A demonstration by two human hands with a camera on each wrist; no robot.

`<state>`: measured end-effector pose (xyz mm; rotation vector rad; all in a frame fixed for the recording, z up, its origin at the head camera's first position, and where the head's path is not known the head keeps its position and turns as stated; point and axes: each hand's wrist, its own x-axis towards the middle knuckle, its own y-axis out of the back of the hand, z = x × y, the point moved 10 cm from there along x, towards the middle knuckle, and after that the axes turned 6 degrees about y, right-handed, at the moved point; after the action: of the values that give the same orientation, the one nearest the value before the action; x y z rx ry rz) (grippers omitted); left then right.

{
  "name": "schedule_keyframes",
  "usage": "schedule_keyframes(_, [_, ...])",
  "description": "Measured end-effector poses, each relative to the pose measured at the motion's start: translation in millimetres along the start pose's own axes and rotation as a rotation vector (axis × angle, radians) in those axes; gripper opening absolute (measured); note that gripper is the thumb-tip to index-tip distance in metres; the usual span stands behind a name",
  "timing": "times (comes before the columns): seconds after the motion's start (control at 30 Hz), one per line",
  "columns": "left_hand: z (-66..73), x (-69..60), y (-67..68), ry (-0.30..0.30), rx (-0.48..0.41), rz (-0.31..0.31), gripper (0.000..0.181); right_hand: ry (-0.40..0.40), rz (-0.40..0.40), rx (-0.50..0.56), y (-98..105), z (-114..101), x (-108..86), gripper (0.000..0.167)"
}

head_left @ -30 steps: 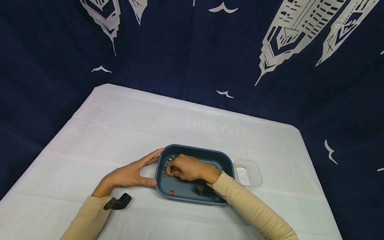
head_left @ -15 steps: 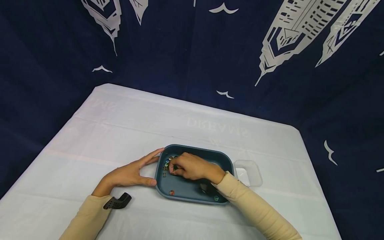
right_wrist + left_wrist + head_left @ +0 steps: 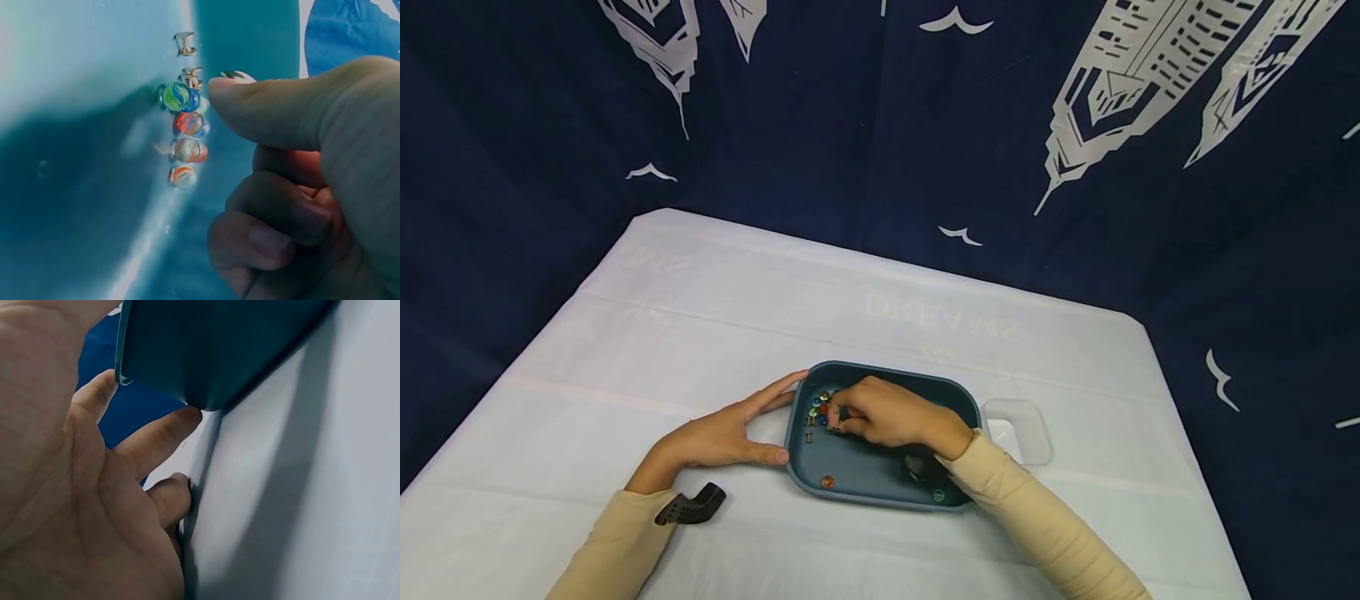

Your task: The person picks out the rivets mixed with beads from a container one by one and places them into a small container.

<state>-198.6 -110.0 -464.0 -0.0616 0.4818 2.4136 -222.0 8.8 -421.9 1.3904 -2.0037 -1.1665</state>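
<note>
One tray (image 3: 880, 483) lies on the white cloth (image 3: 737, 333), with two hands at it. The left hand (image 3: 722, 433) is spread straight against one end of the tray, fingers and thumb touching its rim at two corners. The right hand (image 3: 880, 410) is inside, fingers curled, thumb and forefinger together near that same end; a tiny glint shows by the thumb tip, but I cannot tell whether anything is pinched there. Two studs (image 3: 186, 44) lie along the tray's end wall nearest the left hand, beside a huddle of marbles (image 3: 813, 412) — at least five in the head view, more perhaps behind the fingers. Two more lie apart: an orange marble (image 3: 827, 482) in the tray's near corner towards the left hand, and a green marble (image 3: 938, 495) in the opposite near corner. One clear tub (image 3: 1036, 433) sits just beside the tray's other end. The right wrist view shows four marbles in a row, one stud close against it and the other a little off; shapes behind may be reflections. Only the left wrist view shows the tray's outside wall — a fingertip touches its lower corner.
</note>
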Motion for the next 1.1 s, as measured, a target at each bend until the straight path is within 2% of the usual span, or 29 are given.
schedule_keyframes(0.73, [-0.1,-0.5,-1.1,0.013,0.014,0.003,0.103,-0.04,0.037,0.001,20,11,-26.5,0.007])
schedule_keyframes(1.1, [0.0,-0.9,-0.1,0.016,0.012,0.008,0.103,-0.043,0.057,0.011,26,13,-33.3,0.009])
